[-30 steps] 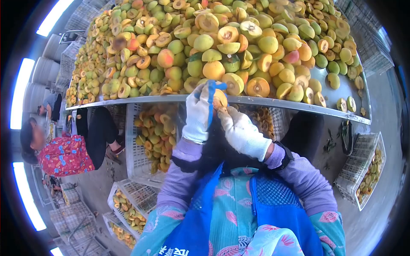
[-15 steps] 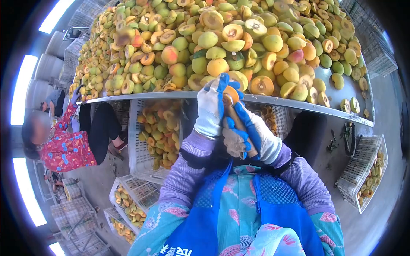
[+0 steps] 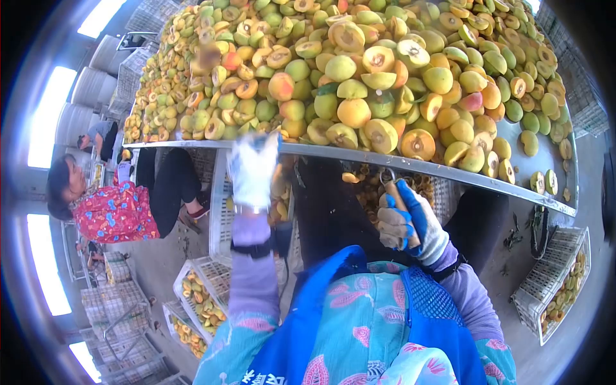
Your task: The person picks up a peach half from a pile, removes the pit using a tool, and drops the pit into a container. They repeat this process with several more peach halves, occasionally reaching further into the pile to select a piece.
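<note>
My right hand (image 3: 414,221), in a white and blue glove, is wrapped round the wooden handle of a pitting tool (image 3: 403,204). The metal loop at its tip points up toward the table edge. My left hand (image 3: 253,170), gloved alike, is smeared by motion at the table edge, above a white crate; its fingers do not show clearly. Halved and whole yellow-green peaches (image 3: 353,112) lie heaped on the metal table (image 3: 359,156) in front of me. A small orange piece of peach (image 3: 350,177) shows below the edge, left of the tool.
Under the table a white crate (image 3: 221,212) holds peaches, and another container (image 3: 443,192) holds small orange pieces. More filled crates stand at the left (image 3: 212,282) and right (image 3: 555,276). A person in a red patterned top (image 3: 119,212) sits at the table's left.
My hands have parted. The left has moved left, away from the peach held at the tool; the right has moved right and down with the tool. The view has shifted slightly.
</note>
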`<state>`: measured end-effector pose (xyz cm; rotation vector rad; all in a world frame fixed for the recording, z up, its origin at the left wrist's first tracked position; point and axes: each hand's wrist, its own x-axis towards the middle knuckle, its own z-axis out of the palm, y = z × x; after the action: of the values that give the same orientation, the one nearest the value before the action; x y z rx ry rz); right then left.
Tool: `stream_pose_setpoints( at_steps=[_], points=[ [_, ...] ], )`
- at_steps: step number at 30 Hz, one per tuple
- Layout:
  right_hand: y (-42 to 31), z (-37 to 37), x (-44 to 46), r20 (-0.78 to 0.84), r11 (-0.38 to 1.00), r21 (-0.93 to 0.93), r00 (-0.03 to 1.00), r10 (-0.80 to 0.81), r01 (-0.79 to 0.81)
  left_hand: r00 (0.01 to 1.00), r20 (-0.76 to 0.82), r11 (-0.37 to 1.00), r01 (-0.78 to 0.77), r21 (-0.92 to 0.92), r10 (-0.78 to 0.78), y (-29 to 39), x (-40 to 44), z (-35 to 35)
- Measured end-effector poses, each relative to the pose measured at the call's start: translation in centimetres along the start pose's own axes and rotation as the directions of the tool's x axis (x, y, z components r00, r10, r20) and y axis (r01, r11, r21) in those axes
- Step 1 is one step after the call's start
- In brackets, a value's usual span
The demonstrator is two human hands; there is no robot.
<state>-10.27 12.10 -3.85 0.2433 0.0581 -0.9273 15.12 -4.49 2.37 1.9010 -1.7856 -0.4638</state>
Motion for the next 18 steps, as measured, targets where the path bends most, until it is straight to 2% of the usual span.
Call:
stream_pose_setpoints(
  at_steps=[1,2,3,4,5,7,8,11,13,14,15,16,17,18],
  points=[
    [0.0,-0.9,0.3,-0.104,0.994,0.090,0.992,0.071,-0.062,0.960,-0.156,0.949,-0.188,0.254,0.232,0.8,1.5,0.3],
    [0.4,-0.6,0.4,-0.140,0.996,0.005,0.987,0.084,-0.084,0.972,-0.109,0.968,-0.187,0.167,0.207,2.7,2.6,1.0],
    [1.1,0.2,0.6,-0.175,0.991,-0.080,0.980,0.091,-0.106,0.982,0.043,0.936,-0.187,0.297,0.183,3.0,5.2,3.2],
    [1.7,1.5,0.5,-0.218,0.979,-0.191,0.976,0.027,-0.070,0.976,0.090,0.839,-0.216,0.500,0.198,3.6,6.9,5.5],
    [1.6,1.8,0.7,-0.194,0.969,-0.237,0.981,0.019,-0.066,0.917,-0.021,0.797,-0.336,0.501,0.399,1.6,9.0,8.1],
    [1.4,2.4,0.9,-0.219,0.951,-0.310,0.973,-0.071,0.000,0.955,0.237,0.880,-0.264,0.395,0.180,3.0,10.6,5.0],
    [1.1,2.5,1.0,-0.232,0.910,-0.413,0.963,-0.137,0.029,0.957,0.115,0.924,-0.289,0.250,0.268,1.4,11.0,4.2],
    [0.7,3.3,2.6,-0.260,0.751,-0.657,0.915,-0.310,0.068,0.940,0.285,0.965,-0.229,0.126,0.186,0.0,11.1,3.0],
    [0.8,4.6,3.0,-0.284,0.746,-0.665,0.913,-0.292,0.032,0.949,0.193,0.895,-0.301,0.328,0.249,1.5,9.1,3.9],
    [0.9,4.8,3.2,-0.261,0.720,-0.693,0.918,-0.298,0.037,0.909,0.281,0.847,-0.397,0.354,0.309,3.0,8.2,3.8],
    [1.1,4.7,3.2,-0.239,0.694,-0.718,0.922,-0.304,0.043,0.872,0.414,0.782,-0.443,0.437,0.262,4.4,7.1,3.6],
    [0.9,4.6,3.1,-0.265,0.694,-0.720,0.925,-0.271,-0.003,0.828,0.498,0.745,-0.499,0.443,0.258,5.3,6.4,3.7],
    [0.9,4.5,2.9,-0.268,0.695,-0.719,0.923,-0.278,0.001,0.778,0.578,0.704,-0.553,0.445,0.246,5.8,6.0,4.0],
    [1.0,4.3,2.9,-0.296,0.691,-0.723,0.903,-0.311,0.001,0.770,0.607,0.610,-0.582,0.538,0.198,6.0,5.9,4.4]
  ],
)
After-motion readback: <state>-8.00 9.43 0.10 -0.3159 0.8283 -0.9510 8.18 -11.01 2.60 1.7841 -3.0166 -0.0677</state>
